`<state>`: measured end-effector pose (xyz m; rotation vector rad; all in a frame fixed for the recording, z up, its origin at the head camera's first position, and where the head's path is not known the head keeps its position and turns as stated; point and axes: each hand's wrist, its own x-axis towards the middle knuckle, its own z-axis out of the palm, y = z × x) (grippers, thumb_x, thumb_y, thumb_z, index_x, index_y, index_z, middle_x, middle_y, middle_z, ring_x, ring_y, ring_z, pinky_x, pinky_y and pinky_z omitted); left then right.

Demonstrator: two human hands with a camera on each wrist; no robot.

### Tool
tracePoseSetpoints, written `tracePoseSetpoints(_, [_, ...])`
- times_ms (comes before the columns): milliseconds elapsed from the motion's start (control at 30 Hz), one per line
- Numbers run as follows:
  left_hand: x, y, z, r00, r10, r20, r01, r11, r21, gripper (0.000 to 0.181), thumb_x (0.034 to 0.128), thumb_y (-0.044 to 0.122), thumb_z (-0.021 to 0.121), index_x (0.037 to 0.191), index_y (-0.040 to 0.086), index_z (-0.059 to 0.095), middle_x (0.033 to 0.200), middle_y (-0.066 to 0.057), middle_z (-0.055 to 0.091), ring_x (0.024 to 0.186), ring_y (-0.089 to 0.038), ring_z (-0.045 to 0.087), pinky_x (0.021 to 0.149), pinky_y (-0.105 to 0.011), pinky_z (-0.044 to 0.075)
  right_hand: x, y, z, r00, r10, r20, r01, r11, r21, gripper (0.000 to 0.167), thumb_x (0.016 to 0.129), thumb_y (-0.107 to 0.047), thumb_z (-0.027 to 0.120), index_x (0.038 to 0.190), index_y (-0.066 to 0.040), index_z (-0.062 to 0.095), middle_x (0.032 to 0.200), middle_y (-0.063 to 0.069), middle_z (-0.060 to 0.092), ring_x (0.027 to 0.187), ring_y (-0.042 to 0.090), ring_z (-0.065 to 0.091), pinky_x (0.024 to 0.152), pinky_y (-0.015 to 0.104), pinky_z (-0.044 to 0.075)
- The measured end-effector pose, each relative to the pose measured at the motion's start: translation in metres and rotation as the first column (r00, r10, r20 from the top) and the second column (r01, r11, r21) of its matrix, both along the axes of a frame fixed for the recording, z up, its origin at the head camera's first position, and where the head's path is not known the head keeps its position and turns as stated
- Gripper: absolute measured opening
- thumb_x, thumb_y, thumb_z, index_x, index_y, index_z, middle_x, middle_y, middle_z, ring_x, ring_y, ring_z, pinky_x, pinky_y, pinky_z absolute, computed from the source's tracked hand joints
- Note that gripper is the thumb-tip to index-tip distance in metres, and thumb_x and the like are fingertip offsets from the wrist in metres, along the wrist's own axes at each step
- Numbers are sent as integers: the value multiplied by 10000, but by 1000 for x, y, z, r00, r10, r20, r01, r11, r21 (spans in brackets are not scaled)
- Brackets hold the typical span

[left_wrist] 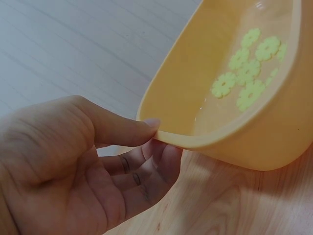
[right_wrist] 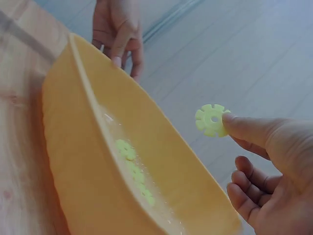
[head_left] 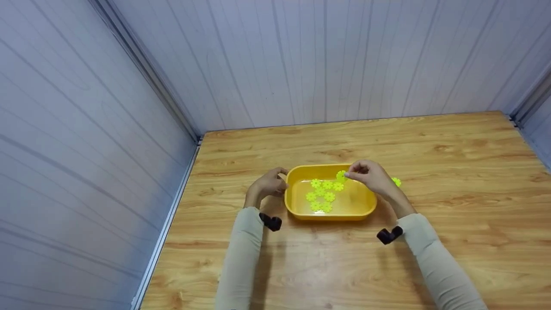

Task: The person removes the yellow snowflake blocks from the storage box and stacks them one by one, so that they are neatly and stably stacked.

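A yellow plastic basin (head_left: 353, 211) sits on the wooden table, with several yellow-green notched snowflake discs (head_left: 327, 196) lying flat on its bottom. At the basin's left end, my left hand (head_left: 270, 184) pinches the rim, thumb on top and fingers curled beneath, as the left wrist view shows. My right hand (head_left: 371, 175) is over the basin's right back part. Between its thumb and forefinger it pinches one snowflake disc (right_wrist: 211, 120) by the edge, above the rim; the other fingers curl loosely. The forefinger is mostly hidden behind the thumb in the right wrist view.
Another yellow-green disc (head_left: 396, 182) lies on the wooden table (head_left: 465, 185) just right of the basin, partly hidden by my right forearm. White panel walls (head_left: 323, 60) border the table at the back and left. A black wrist camera (head_left: 271, 222) sits at each cuff.
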<state>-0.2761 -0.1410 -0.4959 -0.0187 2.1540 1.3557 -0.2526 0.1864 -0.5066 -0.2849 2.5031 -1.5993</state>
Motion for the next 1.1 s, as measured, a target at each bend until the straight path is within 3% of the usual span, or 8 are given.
tracePoseSetpoints(167, [-1,-1,-2,1000,2,1,-2,1000,-7,442,882,23,570,1306,103,480,985,-103,526,797,-184,573,900,-457,515,-2,11,2,996,-64,62,69,995,-78,413,874,-404,666,1049,-32,620,980,44,589,901,243,521,734,216,460])
tracePoseSetpoints(367, [-1,-1,-2,1000,-2,4,2,1000,-11,444,879,26,568,1309,94,478,969,-93,523,794,-182,574,867,-424,530,-4,24,2,989,-97,108,111,986,-125,465,876,-449,635,1108,-48,600,1042,8,584,1041,292,509,914,359,444])
tracePoseSetpoints(500, [0,0,-1,1000,-6,5,6,1000,-10,439,895,31,555,1323,80,467,967,-89,513,797,-187,576,881,-435,521,-7,34,-1,983,-126,130,146,978,-152,494,870,-473,627,1128,-53,597,1067,-26,587,1095,244,508,1011,423,392])
tracePoseSetpoints(733, [0,0,0,1000,0,3,0,1000,-23,446,885,33,558,1320,92,478,1000,-96,518,814,-189,567,855,-409,528,-10,54,-10,968,-185,167,208,969,-133,498,863,-512,617,1133,-95,585,1057,-60,553,1030,157,490,948,292,442])
tracePoseSetpoints(967, [0,0,1,1000,11,9,-11,999,-30,441,878,27,564,1305,103,487,1014,-101,514,822,-188,568,867,-413,526,-10,73,-23,943,-227,241,270,949,-162,487,864,-506,625,1132,-101,581,1057,-51,549,994,142,509,1011,402,412])
tracePoseSetpoints(1100, [0,1,0,1000,8,9,-7,999,-37,427,881,31,565,1294,111,490,1014,-99,518,824,-182,578,861,-403,530,-9,84,-30,926,-256,276,305,940,-151,467,864,-503,627,1121,-117,584,1013,-78,549,1004,144,529,979,354,443])
